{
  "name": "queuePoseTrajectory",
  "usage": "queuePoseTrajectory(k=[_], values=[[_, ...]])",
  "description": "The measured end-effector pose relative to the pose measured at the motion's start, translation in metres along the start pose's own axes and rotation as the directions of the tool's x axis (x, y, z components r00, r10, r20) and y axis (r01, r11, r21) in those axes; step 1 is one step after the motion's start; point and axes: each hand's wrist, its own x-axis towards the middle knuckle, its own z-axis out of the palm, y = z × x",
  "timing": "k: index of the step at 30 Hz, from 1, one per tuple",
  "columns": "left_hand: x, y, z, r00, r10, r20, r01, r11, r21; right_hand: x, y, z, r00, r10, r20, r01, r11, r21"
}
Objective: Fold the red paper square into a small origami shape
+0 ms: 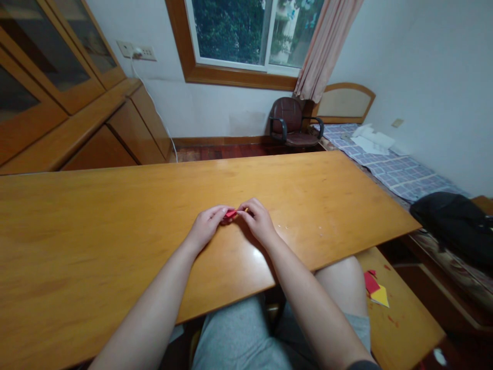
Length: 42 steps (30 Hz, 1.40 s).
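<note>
A small folded red paper piece [231, 213] rests on the wooden table [115, 216], pinched from both sides. My left hand [208, 224] closes its fingertips on the left end. My right hand [257, 220] grips the right end, where a sliver of yellow shows. Most of the paper is hidden under my fingers. Both forearms reach in from the near edge.
Red and yellow paper scraps [375, 289] lie on a low wooden bench [408, 324] at my right. A bed [400, 169] with a black bag [450, 221] is beyond it. A dark chair [292, 123] stands under the window, cabinets [57, 103] at left.
</note>
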Motion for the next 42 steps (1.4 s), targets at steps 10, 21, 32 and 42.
queuePoseTrajectory(k=[10,21,32,42], values=[[-0.0014,0.0072,-0.0015,1.0,0.01,0.007,-0.011,1.0,0.012,0.0,0.0003,0.0023,1.0,0.005,0.012,-0.005,1.0,0.027],[0.0005,0.0056,-0.0004,0.999,0.002,-0.046,-0.002,1.0,0.0,-0.0005,-0.0028,0.0011,0.999,-0.024,0.022,0.023,0.999,0.026],[0.0029,-0.0018,-0.0007,0.998,0.001,-0.06,-0.003,1.0,-0.022,-0.0004,-0.0008,0.0024,1.0,-0.024,0.016,0.024,1.0,0.011],[0.0029,0.0039,0.0012,0.993,-0.01,-0.119,0.0,0.997,-0.081,-0.0015,0.0017,0.0033,0.998,-0.062,0.004,0.062,0.998,0.024]])
